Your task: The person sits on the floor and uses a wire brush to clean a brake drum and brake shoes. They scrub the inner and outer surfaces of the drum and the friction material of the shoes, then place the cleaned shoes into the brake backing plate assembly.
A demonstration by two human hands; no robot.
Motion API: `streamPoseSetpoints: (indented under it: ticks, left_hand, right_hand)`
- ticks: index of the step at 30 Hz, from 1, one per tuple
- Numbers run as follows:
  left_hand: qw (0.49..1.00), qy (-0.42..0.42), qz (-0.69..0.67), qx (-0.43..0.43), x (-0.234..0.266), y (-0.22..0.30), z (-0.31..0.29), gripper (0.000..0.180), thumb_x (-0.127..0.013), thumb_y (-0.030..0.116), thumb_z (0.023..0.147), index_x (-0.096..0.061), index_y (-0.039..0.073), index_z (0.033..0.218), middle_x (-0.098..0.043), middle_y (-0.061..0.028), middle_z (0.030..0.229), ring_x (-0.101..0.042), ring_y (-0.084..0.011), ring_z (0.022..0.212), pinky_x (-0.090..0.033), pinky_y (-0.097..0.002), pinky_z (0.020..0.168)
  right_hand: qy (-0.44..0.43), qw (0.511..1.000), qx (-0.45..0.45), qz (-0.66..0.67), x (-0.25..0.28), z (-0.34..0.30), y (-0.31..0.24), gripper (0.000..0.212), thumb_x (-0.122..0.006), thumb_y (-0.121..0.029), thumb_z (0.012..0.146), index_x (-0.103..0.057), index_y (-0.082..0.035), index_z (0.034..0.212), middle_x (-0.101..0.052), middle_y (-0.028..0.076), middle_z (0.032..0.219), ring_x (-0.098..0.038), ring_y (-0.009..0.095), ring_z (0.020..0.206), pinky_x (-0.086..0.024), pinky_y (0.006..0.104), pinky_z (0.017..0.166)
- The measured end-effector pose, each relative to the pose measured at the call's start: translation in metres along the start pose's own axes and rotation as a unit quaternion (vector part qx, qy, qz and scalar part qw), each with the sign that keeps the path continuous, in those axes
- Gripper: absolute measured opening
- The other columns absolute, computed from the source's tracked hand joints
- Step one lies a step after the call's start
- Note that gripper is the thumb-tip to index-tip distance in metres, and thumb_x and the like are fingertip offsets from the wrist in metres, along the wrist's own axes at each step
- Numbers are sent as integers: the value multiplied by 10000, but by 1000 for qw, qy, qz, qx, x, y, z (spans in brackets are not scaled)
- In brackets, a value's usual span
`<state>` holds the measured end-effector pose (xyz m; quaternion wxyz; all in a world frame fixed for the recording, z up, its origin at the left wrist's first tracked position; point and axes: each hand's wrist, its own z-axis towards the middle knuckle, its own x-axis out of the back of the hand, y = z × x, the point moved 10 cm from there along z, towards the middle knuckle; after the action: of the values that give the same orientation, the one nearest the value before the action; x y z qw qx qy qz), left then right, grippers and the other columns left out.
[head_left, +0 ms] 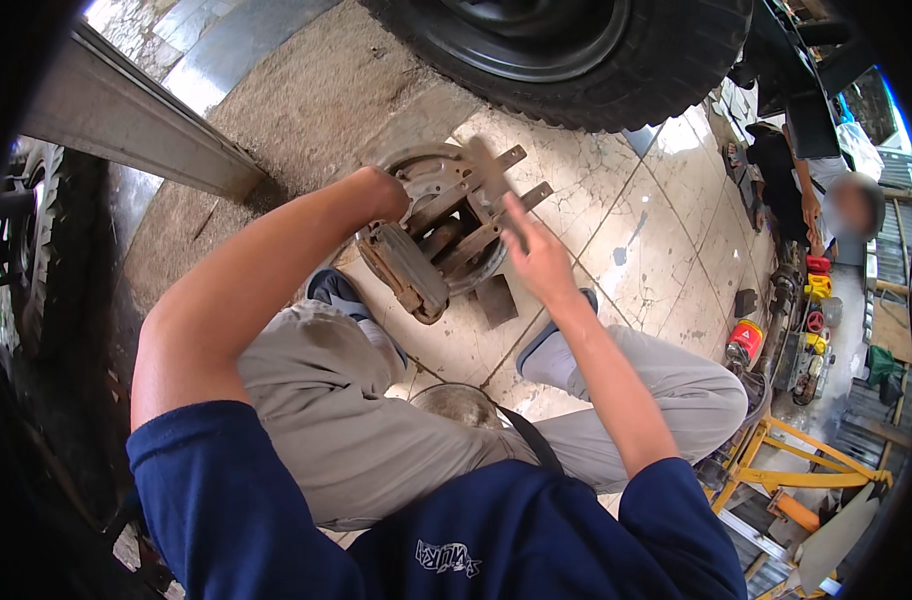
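Note:
On the tiled floor between my feet lies a worn, round metal vehicle part (491, 262), which looks like a brake assembly. A thick, curved, shoe-like block (406, 270) sits on its near left side, and two flat arms with holes stick out at the far right. My right hand (541, 258) is closed on a flat grey-brown bar-shaped tool (489, 172), smeared by motion, over the part's right side. My left arm reaches across to the part's far left edge. At its end my left hand (381, 192) shows only a rounded, bent outline; no fingers are visible.
A large black tyre (576, 95) stands at the far side, another tyre (41, 250) at the left. A metal post (156, 130) rises at upper left. A round seat (456, 403) lies between my legs. At right are a person (801, 185), a red can (744, 342) and a yellow frame (806, 478).

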<state>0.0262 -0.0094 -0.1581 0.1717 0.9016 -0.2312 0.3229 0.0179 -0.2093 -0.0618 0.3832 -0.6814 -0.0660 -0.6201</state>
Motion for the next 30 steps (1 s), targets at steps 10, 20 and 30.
streamPoseSetpoints:
  ticks: [10,20,30]
  left_hand:
    - [999,-6,-49,1,-12,-17,10,605,-616,631,876,-780,60,991,-754,-150,926,-711,-339,923,-546,-453,834]
    - [999,-12,-48,13,-16,-22,6,601,-585,624,898,-774,69,1035,-753,-147,945,-707,-338,946,-546,-444,851]
    - [997,-63,1,45,-9,-17,-4,607,-584,643,891,-754,119,1145,-752,-122,1056,-698,-327,1016,-540,-423,907]
  right_hand:
    - [-71,995,-9,-64,-7,-10,0,567,-582,-311,1006,-392,-400,1533,-650,181,928,-678,381,751,-575,474,678]
    - [-228,967,-29,-111,-12,-7,-6,533,-554,-337,1015,-412,-380,1527,-680,194,1030,-695,389,909,-570,496,815]
    - [-107,990,23,-85,-7,4,-4,600,-600,-342,991,-359,-420,1536,-669,212,956,-686,404,725,-582,481,632]
